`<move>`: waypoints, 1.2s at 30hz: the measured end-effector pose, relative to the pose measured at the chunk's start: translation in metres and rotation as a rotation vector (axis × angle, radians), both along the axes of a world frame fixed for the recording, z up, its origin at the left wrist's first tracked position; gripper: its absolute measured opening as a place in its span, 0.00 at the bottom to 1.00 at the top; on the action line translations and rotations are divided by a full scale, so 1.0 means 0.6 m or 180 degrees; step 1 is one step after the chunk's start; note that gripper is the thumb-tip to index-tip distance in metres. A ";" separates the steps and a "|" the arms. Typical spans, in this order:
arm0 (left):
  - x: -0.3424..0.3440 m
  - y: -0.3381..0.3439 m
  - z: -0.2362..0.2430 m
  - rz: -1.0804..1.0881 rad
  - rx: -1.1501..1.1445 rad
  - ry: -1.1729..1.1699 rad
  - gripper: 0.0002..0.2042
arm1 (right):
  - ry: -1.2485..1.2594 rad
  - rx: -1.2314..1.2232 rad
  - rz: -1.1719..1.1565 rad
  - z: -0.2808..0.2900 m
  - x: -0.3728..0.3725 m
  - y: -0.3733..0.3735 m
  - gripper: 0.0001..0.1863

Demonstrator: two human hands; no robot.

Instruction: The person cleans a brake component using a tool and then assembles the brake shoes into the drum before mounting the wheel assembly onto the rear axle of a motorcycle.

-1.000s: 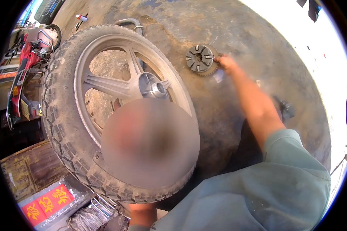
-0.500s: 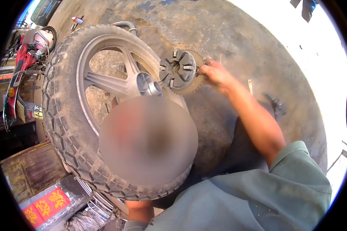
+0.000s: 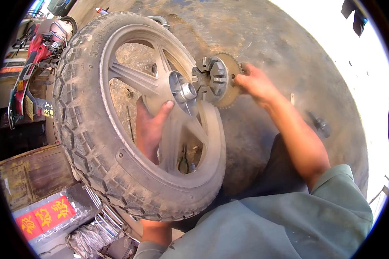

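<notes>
Right hand [image 3: 257, 85] has raised the toothed metal sprocket [image 3: 231, 69] beside the knobbly tyre [image 3: 84, 129].

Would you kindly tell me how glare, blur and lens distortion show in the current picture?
Head view: the ground at right is washed out nearly white; head view: the fisheye bends the scene toward a black rim; head view: the dark object on the floor looks smeared, while the tyre tread reads fairly crisply.

Grey-grn shirt [image 3: 263, 228] w/ loose R sleeve [image 3: 335, 185], hemmed edge, + dk trousers [image 3: 285, 166].
</notes>
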State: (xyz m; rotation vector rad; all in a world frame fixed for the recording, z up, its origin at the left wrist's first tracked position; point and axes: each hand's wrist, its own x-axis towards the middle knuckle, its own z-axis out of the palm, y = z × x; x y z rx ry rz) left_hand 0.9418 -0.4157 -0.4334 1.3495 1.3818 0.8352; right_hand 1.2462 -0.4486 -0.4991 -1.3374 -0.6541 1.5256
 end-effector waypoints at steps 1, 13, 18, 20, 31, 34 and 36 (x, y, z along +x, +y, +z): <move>0.003 0.001 -0.003 -0.0011 0.0016 -0.0060 0.36 | -0.0062 0.0018 -0.0031 0.000 -0.003 0.000 0.32; 0.018 -0.009 0.009 0.0078 0.0007 0.0025 0.35 | -0.1296 0.0480 0.0189 0.076 -0.047 -0.025 0.26; 0.017 -0.013 0.015 0.0092 -0.0025 0.0136 0.35 | -0.1638 0.0586 0.0224 0.068 -0.076 -0.029 0.22; 0.015 -0.012 0.009 0.0063 -0.0024 0.0210 0.34 | -0.2096 0.0761 0.0145 0.070 -0.092 -0.031 0.21; 0.015 -0.014 0.012 -0.0015 0.0079 0.0358 0.35 | -0.2484 0.1183 0.0323 0.075 -0.135 -0.043 0.26; 0.009 -0.014 0.013 0.0028 0.0024 0.0317 0.34 | -0.1712 0.1258 0.0390 0.086 -0.119 -0.045 0.26; -0.005 -0.010 -0.007 0.0009 0.0180 0.0295 0.34 | -0.1266 0.1359 0.0360 0.077 -0.103 -0.038 0.25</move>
